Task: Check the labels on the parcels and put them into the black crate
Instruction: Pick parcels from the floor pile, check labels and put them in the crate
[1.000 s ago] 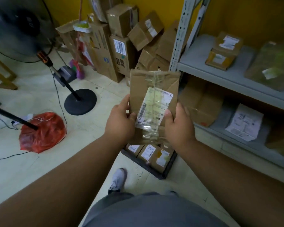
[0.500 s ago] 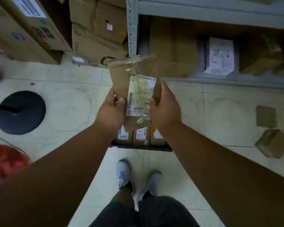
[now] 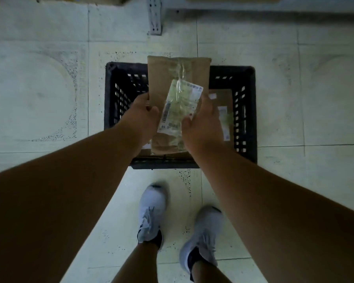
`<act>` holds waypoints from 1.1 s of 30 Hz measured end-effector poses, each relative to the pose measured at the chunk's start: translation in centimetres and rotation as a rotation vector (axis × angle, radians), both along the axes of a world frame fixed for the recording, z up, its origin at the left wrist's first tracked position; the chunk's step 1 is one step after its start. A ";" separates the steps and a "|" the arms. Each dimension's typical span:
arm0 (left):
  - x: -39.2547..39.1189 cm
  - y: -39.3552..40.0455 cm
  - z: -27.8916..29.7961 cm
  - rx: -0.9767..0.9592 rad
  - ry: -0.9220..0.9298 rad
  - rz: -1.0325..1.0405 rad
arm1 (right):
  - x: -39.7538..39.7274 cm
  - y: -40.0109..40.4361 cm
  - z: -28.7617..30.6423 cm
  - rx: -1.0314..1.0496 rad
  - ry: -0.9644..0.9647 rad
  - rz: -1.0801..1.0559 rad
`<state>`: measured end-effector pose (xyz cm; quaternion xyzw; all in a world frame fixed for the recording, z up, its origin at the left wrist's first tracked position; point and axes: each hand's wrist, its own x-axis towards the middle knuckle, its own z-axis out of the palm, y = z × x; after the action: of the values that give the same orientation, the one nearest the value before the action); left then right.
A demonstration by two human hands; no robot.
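Note:
A flat brown cardboard parcel [image 3: 168, 82] with a white barcode label [image 3: 178, 107] under clear tape is held over the black crate [image 3: 246, 111]. My left hand [image 3: 140, 117] grips its left edge, thumb on the front. My right hand [image 3: 204, 123] grips the right edge, thumb on the label. The crate stands on the floor directly below, and other labelled brown parcels [image 3: 223, 111] lie inside it, mostly hidden by the held parcel and my hands.
Pale floor tiles surround the crate. A grey shelf post [image 3: 154, 16] stands just beyond it at the top. My two white shoes [image 3: 151, 209] are close to the crate's near edge.
The view has tilted down from the shelves to straight over the crate. Both hands have carried the parcel down and forward above the crate's opening.

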<state>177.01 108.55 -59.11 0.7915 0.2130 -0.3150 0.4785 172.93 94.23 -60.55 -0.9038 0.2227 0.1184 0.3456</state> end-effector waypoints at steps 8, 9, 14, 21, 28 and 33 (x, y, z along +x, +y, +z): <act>-1.9 0.0 -10.6 -0.034 0.073 -0.089 | -1.9 -1.3 -8.7 -0.061 0.202 0.230; -2.0 -0.2 -11.3 -0.036 0.080 -0.103 | -1.9 -1.4 -9.1 -0.076 0.226 0.247; -1.8 -1.1 -12.7 -0.031 0.008 -0.157 | -1.2 -3.0 -9.7 -0.165 0.272 0.337; -1.6 -0.6 -13.0 -0.040 0.090 -0.281 | -0.5 -4.3 -8.6 -0.197 0.363 0.440; -0.6 -2.8 -0.3 0.217 -0.279 -0.300 | 1.8 -3.2 1.8 -0.140 0.066 0.370; 1.0 -4.4 15.5 0.173 -0.619 -0.210 | 4.8 -3.6 17.5 -0.069 -0.295 0.256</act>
<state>177.99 104.11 -43.61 0.9049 0.0009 -0.0883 0.4164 177.76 90.66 -43.01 -0.9437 0.0571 0.0199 0.3253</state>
